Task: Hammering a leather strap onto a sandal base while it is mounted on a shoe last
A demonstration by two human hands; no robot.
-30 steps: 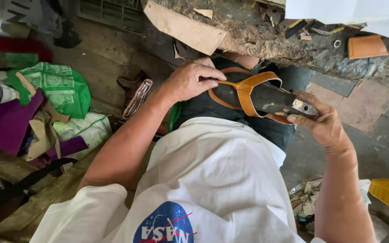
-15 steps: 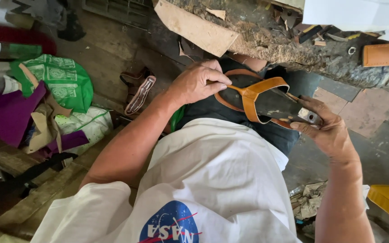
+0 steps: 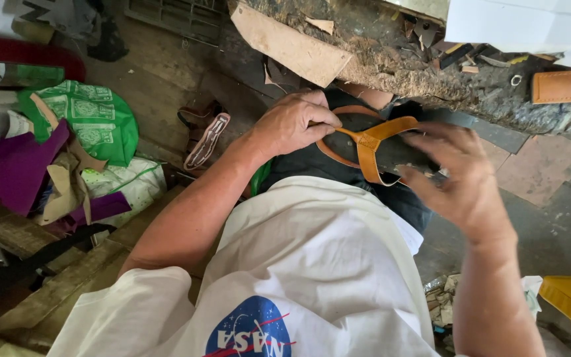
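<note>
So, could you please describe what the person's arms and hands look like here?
Both arms are bare below the short sleeves of a white T-shirt with a round blue emblem. The left hand and right hand wear no gloves, rings or watch that show.

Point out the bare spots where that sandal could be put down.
Free: the floor tiles right of the right hand, below the littered bench. Crowded: scraps and green bag left of the left hand pinching the sandal.

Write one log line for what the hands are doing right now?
left hand: pinching tan strap of sandal | right hand: over sandal's near end, grip hidden | sandal: on lap | nearby: green bag on floor
</note>
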